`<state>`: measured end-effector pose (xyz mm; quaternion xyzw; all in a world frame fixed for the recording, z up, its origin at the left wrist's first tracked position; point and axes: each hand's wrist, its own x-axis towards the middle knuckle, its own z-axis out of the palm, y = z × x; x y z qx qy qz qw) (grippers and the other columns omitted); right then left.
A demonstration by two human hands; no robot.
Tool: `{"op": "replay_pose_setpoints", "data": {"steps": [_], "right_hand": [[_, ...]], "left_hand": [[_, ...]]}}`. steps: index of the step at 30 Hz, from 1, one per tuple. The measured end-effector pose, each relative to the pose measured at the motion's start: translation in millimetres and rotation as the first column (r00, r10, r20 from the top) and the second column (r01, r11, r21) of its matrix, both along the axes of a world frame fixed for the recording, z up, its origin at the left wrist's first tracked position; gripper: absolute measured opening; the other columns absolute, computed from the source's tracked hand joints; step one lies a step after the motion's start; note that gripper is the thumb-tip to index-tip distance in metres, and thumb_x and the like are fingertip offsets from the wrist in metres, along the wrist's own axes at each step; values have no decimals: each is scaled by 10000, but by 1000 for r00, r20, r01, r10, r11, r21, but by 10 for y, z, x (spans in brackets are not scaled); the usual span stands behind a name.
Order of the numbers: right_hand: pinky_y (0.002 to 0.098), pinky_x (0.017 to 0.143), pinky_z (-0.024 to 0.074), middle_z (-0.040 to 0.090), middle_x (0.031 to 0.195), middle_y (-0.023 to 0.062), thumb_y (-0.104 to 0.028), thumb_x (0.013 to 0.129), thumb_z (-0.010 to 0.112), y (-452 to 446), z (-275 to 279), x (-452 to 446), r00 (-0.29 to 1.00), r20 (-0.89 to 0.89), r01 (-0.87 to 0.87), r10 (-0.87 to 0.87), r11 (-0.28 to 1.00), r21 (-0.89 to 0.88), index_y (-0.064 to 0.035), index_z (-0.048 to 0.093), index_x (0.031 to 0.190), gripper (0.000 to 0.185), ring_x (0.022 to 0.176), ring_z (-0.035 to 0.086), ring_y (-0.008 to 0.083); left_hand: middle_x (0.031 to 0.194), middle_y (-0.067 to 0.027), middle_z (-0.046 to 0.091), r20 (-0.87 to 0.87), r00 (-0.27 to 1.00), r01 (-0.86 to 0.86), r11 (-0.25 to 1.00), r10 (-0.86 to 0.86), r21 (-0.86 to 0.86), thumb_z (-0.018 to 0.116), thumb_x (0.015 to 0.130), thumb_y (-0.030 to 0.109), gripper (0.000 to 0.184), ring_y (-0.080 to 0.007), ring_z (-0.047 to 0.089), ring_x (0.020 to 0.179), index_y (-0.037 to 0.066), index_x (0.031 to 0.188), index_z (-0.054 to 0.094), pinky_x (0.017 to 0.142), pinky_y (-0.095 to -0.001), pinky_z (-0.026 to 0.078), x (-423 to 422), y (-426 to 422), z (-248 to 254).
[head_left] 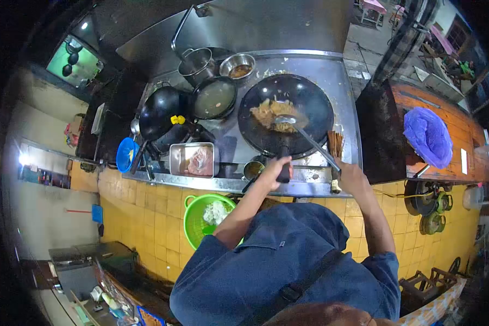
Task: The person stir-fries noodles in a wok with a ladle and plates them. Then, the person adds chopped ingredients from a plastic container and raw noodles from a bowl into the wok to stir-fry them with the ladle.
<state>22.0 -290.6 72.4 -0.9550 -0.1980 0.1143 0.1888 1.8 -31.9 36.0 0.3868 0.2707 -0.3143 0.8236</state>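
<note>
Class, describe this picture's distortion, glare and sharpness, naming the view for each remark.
Head view: wide-angle bowing, edges fading to black; head view: a bright light flaring at far left; head view: the pale wall hazy, while the right hand and wok look clearer.

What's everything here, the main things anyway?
Large black wok: 1, black, steel stove's right
Brown food heap: 1, brown, in wok
Long metal utensil: 1, silver, in food
Second black wok: 1, black, stove's left
Round dark pan: 1, black, between woks
Tall steel pot: 1, silver, stove's back
Round steel bowl: 1, silver, beside pot
Rectangular steel tray: 1, silver, stove's front
Pink meat piece: 1, pink, in tray
Blue plastic bowl: 1, blue, stove's left
Brown stick bundle: 1, brown, beside wok
Green plastic colander: 1, green, near stove front
Purple plastic bag: 1, purple, on wooden counter
Left hand: 1, bare, on wok handle
Right hand: 1, bare, on utensil
</note>
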Motion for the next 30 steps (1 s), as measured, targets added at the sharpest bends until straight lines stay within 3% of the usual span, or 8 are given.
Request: {"op": "replay_pose_setpoints", "data": {"steps": [5,7,13,17,20,23,27,30], "right_hand": [[429,613,512,601,718,184,-107,741,576,26,-1,105,967,163,228,-195,949,-216,-142,496,1236,504,665,622,344],[461,614,483,586,704,242,-110,764,564,-77,420,3,965,167,213,-200,975,-61,-155,503,1239,481,677,599,397],[454,585,475,600,700,193,-129,757,578,50,37,-39,928,210,255,-306,937,238,-231,437,1292,562,660,608,366],[430,620,516,614,796,202,-104,824,450,386,-909,260,934,152,330,-324,944,-15,-215,358,1345,541,700,627,340],[414,646,530,617,842,202,-59,824,414,467,-658,155,943,66,333,-327,932,-143,-217,351,1350,553,760,642,312],[441,637,508,607,763,207,-112,807,466,372,-1009,-171,913,64,380,-404,895,232,-172,400,1301,501,752,627,353],[394,683,493,622,901,183,-162,789,598,44,-1134,-1200,807,-74,476,-585,571,669,-115,475,1232,462,756,616,340],[355,769,487,626,957,191,-221,778,640,-327,-1137,-2107,693,-78,487,-717,385,784,-88,492,1214,479,857,629,280]], "left_hand": [[585,-63,539,182,981,59,997,-69,56,541,854,211,205,-170,542,493,50,727,539,477,-308,464,-518,-211,210],[604,-65,529,10,1000,7,999,-7,54,548,851,185,161,-170,537,498,40,788,517,478,-318,475,-626,-288,453],[645,-61,528,354,926,-190,972,131,137,598,823,114,170,-158,529,490,53,885,451,434,-292,452,65,-95,-977],[631,-63,531,363,928,-124,989,85,86,586,824,105,158,-175,544,492,49,859,442,417,-305,456,315,63,-1446],[660,-79,567,217,976,-8,991,-22,134,588,815,130,116,-198,577,542,39,850,524,455,-327,478,319,92,-1278],[720,-94,606,125,982,136,989,-141,51,604,794,165,163,-206,590,596,22,871,593,550,-349,504,435,207,-1366],[610,-10,494,88,974,208,978,-208,8,619,804,239,215,-122,470,511,77,717,507,502,-285,409,558,215,-1379],[570,28,376,56,997,36,989,-44,144,569,852,303,284,-87,391,501,115,683,440,472,-274,337,373,-161,-890]]}}
